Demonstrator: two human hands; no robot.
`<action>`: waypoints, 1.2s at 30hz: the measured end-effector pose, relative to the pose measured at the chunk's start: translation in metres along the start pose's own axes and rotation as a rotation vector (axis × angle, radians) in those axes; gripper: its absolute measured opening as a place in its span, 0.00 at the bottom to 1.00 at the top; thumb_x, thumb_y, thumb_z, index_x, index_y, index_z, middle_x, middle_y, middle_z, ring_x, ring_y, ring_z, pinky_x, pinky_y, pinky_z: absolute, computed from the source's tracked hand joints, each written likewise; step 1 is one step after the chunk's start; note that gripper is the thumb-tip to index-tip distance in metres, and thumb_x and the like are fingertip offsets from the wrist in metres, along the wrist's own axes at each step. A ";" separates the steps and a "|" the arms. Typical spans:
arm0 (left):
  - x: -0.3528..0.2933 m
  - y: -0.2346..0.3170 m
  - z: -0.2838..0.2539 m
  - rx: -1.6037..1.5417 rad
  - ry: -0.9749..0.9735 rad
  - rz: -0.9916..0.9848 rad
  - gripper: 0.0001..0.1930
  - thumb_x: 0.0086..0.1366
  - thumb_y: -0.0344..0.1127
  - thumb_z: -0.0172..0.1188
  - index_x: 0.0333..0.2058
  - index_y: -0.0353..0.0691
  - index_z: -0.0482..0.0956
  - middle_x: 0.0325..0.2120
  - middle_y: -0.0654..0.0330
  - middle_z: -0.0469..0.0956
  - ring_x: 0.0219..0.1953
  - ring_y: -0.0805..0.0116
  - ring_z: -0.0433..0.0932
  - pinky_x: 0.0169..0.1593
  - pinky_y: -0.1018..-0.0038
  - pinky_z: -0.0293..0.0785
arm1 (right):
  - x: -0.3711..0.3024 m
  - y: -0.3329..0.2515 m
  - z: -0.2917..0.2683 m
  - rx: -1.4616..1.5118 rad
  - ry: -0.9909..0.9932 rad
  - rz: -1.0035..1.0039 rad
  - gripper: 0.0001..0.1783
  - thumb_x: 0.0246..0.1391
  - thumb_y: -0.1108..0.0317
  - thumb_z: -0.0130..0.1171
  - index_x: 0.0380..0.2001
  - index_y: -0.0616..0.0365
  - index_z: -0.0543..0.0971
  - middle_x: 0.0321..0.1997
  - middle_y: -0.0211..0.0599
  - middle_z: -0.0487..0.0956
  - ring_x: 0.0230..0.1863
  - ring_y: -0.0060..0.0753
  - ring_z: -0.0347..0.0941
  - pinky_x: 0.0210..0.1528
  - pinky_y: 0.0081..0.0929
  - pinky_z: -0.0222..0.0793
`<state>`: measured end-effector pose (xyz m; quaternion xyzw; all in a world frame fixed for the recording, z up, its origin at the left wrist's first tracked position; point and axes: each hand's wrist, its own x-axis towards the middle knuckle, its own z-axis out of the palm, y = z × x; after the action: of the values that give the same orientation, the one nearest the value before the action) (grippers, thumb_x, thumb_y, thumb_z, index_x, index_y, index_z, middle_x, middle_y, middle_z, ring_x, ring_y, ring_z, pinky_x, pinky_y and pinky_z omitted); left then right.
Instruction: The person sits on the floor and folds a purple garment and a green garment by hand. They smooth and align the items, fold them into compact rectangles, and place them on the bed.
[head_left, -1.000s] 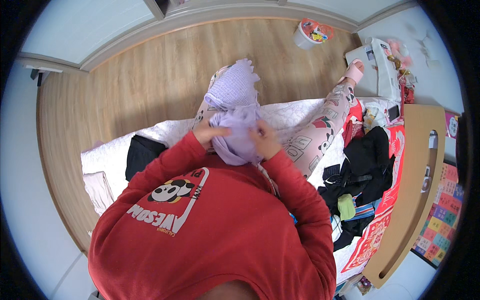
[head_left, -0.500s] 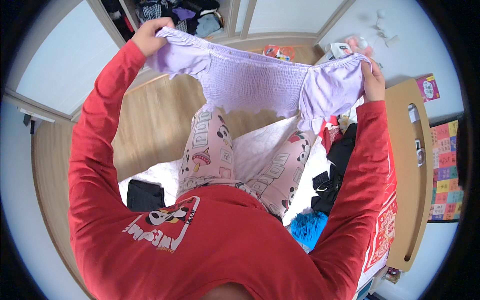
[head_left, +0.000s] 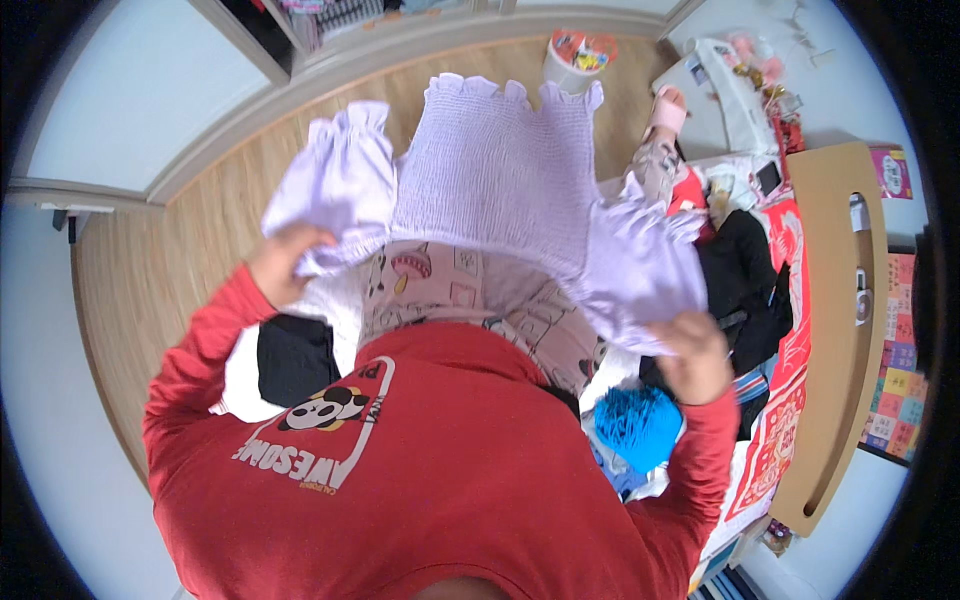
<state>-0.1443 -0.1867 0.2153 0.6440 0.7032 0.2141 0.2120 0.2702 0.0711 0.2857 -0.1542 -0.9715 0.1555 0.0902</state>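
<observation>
So the top [head_left: 495, 165] is spread out in front of the person, above the lap [head_left: 425, 285], with the left grip [head_left: 287, 265] at its left sleeve and the right grip [head_left: 692, 360] at its right one. Down on the bed [head_left: 240, 375], a piece of clothing [head_left: 297, 360] is off to the left. Pompom thing [head_left: 640, 425] is on the other side, just left of the right forearm. Clothes pile [head_left: 745, 290] sits further right, between the right grip and the headboard [head_left: 830, 340]. Chart [head_left: 885, 370] is past that. Up ahead: bucket [head_left: 572, 78] on the floor [head_left: 220, 230], wardrobe [head_left: 140, 100] beyond.
</observation>
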 end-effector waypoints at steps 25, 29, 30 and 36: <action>0.117 0.043 0.282 -1.333 -0.086 -0.842 0.17 0.56 0.35 0.52 0.43 0.34 0.70 0.28 0.59 0.75 0.29 0.70 0.72 0.33 0.74 0.68 | 0.111 0.037 0.225 1.327 -0.029 0.697 0.17 0.52 0.72 0.48 0.47 0.60 0.66 0.45 0.42 0.72 0.44 0.37 0.70 0.45 0.30 0.67; 0.110 0.041 0.279 -1.501 -0.108 -0.964 0.13 0.57 0.35 0.50 0.39 0.36 0.71 0.27 0.61 0.73 0.24 0.72 0.68 0.26 0.76 0.63 | 0.103 0.045 0.285 0.473 0.039 0.305 0.25 0.44 0.68 0.55 0.49 0.60 0.65 0.45 0.51 0.70 0.44 0.49 0.68 0.46 0.37 0.64; 0.115 0.053 0.270 -1.607 -0.024 -1.005 0.13 0.57 0.35 0.50 0.39 0.35 0.71 0.28 0.61 0.72 0.25 0.72 0.68 0.27 0.77 0.63 | 0.100 0.044 0.295 0.488 0.027 0.278 0.27 0.43 0.67 0.56 0.49 0.60 0.65 0.46 0.53 0.69 0.45 0.52 0.67 0.47 0.39 0.63; 0.116 0.042 0.273 -1.554 -0.192 -1.010 0.16 0.55 0.32 0.51 0.43 0.34 0.68 0.38 0.58 0.72 0.38 0.67 0.70 0.39 0.74 0.67 | 0.121 0.038 0.308 0.678 0.136 0.597 0.32 0.41 0.63 0.58 0.51 0.60 0.63 0.49 0.56 0.67 0.47 0.55 0.65 0.50 0.39 0.61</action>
<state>0.0376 -0.0605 0.0136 -0.0460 0.5388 0.4530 0.7088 0.0988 0.0603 0.0007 -0.3991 -0.7708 0.4733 0.1503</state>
